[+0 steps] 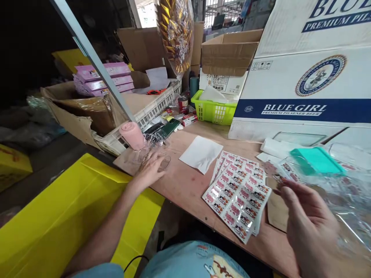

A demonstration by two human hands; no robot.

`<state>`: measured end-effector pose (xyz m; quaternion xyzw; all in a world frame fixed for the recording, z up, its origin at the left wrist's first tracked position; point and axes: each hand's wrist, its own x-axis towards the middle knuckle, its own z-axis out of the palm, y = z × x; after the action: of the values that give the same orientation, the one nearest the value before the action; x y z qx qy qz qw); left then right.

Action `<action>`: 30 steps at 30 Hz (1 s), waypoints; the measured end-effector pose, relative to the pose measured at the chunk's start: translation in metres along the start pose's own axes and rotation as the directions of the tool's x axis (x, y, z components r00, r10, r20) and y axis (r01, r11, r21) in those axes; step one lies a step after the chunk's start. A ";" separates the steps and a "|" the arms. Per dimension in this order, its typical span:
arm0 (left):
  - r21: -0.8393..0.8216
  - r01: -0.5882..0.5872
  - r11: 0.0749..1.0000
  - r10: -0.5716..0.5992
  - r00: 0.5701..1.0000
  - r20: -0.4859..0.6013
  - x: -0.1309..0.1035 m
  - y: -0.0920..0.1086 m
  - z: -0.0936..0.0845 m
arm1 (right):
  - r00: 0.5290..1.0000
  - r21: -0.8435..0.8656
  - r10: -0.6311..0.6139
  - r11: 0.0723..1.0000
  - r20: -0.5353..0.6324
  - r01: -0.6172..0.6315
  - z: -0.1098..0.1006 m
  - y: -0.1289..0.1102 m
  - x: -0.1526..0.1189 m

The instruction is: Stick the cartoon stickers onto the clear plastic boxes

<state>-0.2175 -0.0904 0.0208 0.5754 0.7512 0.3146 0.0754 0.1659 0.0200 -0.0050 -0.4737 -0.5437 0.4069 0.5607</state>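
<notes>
My left hand (pixel 150 170) rests on crinkled clear plastic at the table's left end, its fingers spread beside a small clear plastic piece (pixel 164 163). At the right, my right hand (pixel 304 212) is raised with thumb and fingertips pinched on a small sticker (pixel 278 178), partly covered by the fingers. Between the hands lie overlapping sheets of cat stickers (pixel 239 197) in pink, orange and black. A blank white sheet (pixel 201 153) sits just behind them. Under and beside my right hand is a brown flat piece (pixel 276 206).
Clear plastic packaging (pixel 352 193) and a teal box (pixel 317 161) lie at the right. A pink roll (pixel 132 135), a dark green phone (pixel 169 128) and a lime basket (pixel 213 110) stand behind. A large white carton (pixel 304 77) rises at back right; a yellow box (pixel 72 208) is at left.
</notes>
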 end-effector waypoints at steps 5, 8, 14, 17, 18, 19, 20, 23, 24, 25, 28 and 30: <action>-0.174 0.087 0.981 -0.070 0.992 0.100 0.002 -0.020 0.006 | 0.964 0.076 0.091 0.991 0.251 -0.113 0.045 -0.018 -0.017; -0.514 0.146 0.845 -0.105 0.989 0.109 0.006 0.016 0.035 | 0.926 0.109 0.107 0.982 0.363 -0.156 0.052 -0.028 -0.024; -0.876 0.480 0.038 -0.038 0.877 0.479 -0.001 0.102 0.095 | 0.817 0.254 0.252 0.867 0.519 -0.428 0.033 -0.043 -0.041; -0.849 0.525 -0.060 -0.017 0.850 0.527 -0.009 0.129 0.113 | 0.770 0.290 0.294 0.803 0.566 -0.520 0.023 -0.046 -0.050; -0.844 0.532 -0.067 -0.013 0.845 0.534 -0.011 0.135 0.116 | 0.756 0.293 0.307 0.787 0.578 -0.543 0.020 -0.047 -0.052; -0.840 0.539 -0.062 -0.004 0.841 0.540 -0.014 0.141 0.119 | 0.741 0.292 0.322 0.770 0.589 -0.567 0.017 -0.047 -0.054; -0.838 0.544 -0.046 0.013 0.839 0.544 -0.016 0.145 0.121 | 0.725 0.287 0.340 0.754 0.599 -0.591 0.015 -0.047 -0.055; -0.843 0.538 0.021 0.067 0.840 0.538 -0.021 0.154 0.125 | 0.686 0.287 0.386 0.702 0.616 -0.652 0.010 -0.045 -0.057; -0.845 0.533 0.041 0.075 0.842 0.534 -0.023 0.156 0.126 | 0.680 0.298 0.393 0.683 0.619 -0.667 0.009 -0.043 -0.057; -0.847 0.528 0.059 0.076 0.844 0.531 -0.024 0.156 0.127 | 0.675 0.313 0.397 0.665 0.622 -0.678 0.008 -0.042 -0.057; -0.844 0.526 0.099 0.065 0.843 0.533 -0.026 0.156 0.130 | 0.663 0.353 0.398 0.614 0.634 -0.706 0.009 -0.038 -0.057; -0.844 0.525 0.113 0.056 0.844 0.533 -0.026 0.155 0.132 | 0.655 0.361 0.408 0.593 0.636 -0.720 0.009 -0.036 -0.057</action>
<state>-0.0195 -0.0412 -0.0028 0.3076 0.4090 0.5665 0.6459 0.1504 -0.0425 0.0172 -0.3089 -0.3256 0.8204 0.3542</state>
